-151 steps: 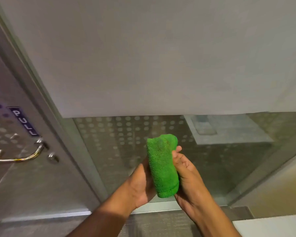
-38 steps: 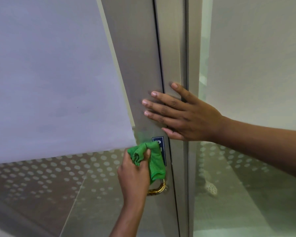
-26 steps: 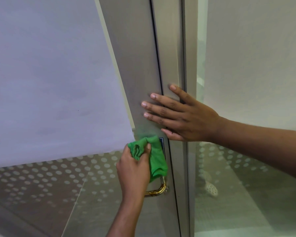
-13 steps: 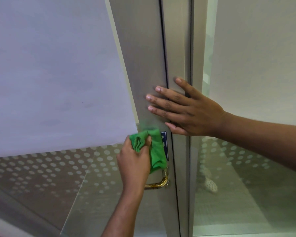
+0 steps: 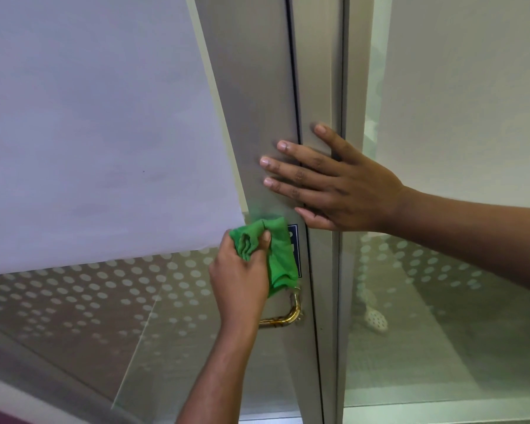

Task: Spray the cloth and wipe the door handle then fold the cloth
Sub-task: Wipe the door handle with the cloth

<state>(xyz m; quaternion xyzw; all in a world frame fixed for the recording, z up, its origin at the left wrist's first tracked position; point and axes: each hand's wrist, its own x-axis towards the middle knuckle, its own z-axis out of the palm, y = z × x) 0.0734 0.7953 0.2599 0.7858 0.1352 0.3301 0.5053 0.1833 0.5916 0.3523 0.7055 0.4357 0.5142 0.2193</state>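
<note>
A bunched green cloth (image 5: 276, 255) is gripped in my left hand (image 5: 239, 280) and pressed against the upper part of the brass door handle (image 5: 289, 316). Only the handle's lower bend shows below the cloth; the rest is hidden by cloth and hand. The cloth also covers most of a small blue sign (image 5: 294, 237) on the metal door frame (image 5: 257, 117). My right hand (image 5: 334, 185) lies flat on the frame above the handle, fingers spread, holding nothing.
Frosted glass with a dotted band (image 5: 104, 286) fills the door leaf on the left. A second glass panel (image 5: 441, 301) stands to the right of the frame's vertical seam. No spray bottle is in view.
Six seconds ago both hands held the folded cloth away from the door. Over the last 1.5 seconds the left hand shifts the cloth slightly on the handle's top; the right hand stays flat on the frame.
</note>
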